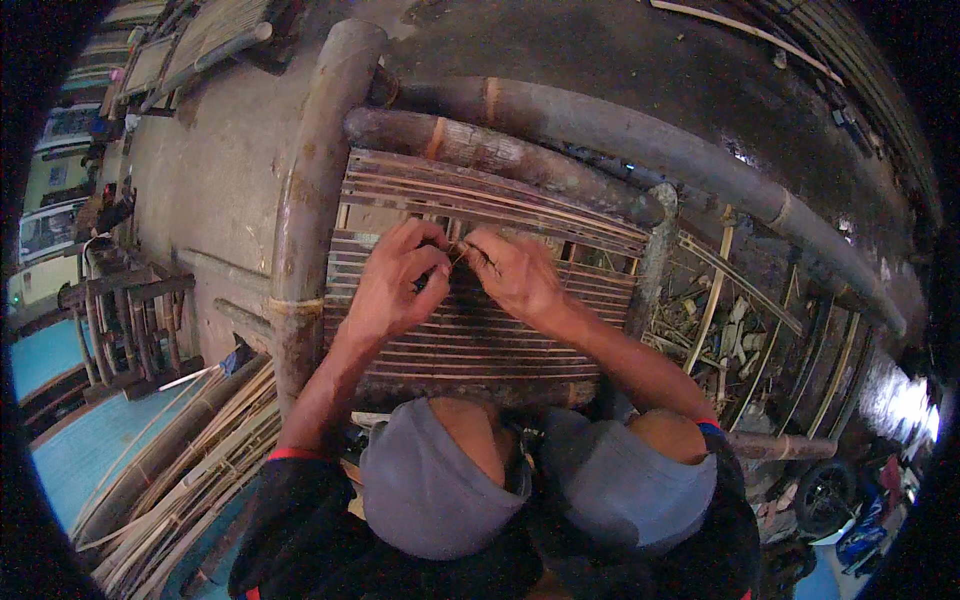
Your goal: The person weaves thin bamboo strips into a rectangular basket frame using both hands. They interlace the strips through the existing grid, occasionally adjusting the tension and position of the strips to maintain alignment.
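A slatted bamboo panel [470, 340] of thin, spaced strips is set within a frame of thick poles in front of me. Over its upper middle, my left hand [402, 278] is closed, with thumb and fingers bent in a pinch. My right hand [515, 272] meets it from the right, its fingers pressed together. Between the fingertips shows a thin light-brown strand [458, 252], which both hands grip. Its ends are hidden by the fingers and the dim slats.
A thick upright pole [315, 200] borders the panel at left; a long bamboo pole [620, 130] crosses behind. Loose split strips [210, 480] lie at lower left. Offcuts [735, 340] litter the floor at right. A wooden stool [130, 310] stands at far left, a wheel [828, 497] at lower right.
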A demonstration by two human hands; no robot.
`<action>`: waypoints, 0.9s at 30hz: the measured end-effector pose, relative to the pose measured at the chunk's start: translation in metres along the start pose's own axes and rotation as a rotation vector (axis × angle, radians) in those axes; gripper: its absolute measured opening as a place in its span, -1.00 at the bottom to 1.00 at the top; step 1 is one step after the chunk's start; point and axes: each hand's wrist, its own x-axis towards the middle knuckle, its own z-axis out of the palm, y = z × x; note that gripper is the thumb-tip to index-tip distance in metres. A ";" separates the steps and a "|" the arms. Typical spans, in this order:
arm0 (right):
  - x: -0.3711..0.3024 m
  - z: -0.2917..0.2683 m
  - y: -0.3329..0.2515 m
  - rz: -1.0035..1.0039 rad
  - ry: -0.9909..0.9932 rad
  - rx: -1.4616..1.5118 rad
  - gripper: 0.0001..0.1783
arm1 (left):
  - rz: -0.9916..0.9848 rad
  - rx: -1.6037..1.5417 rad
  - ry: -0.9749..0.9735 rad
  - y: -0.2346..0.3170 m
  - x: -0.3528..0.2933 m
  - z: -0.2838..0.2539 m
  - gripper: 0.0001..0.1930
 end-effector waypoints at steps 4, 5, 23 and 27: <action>0.005 0.001 -0.001 -0.416 0.315 0.121 -0.70 | 0.012 -0.056 0.033 -0.001 -0.005 0.002 -0.86; 0.007 -0.009 -0.006 -0.479 0.336 0.171 -0.70 | 0.019 -0.002 0.061 -0.001 -0.005 0.002 -0.83; -0.047 -0.143 -0.035 -0.176 0.140 0.734 -0.55 | -0.233 0.623 -0.263 -0.010 0.025 0.022 -0.67; -0.046 -0.127 -0.030 -0.064 0.060 1.347 -0.64 | -0.045 0.592 -0.091 -0.012 0.016 0.023 -0.69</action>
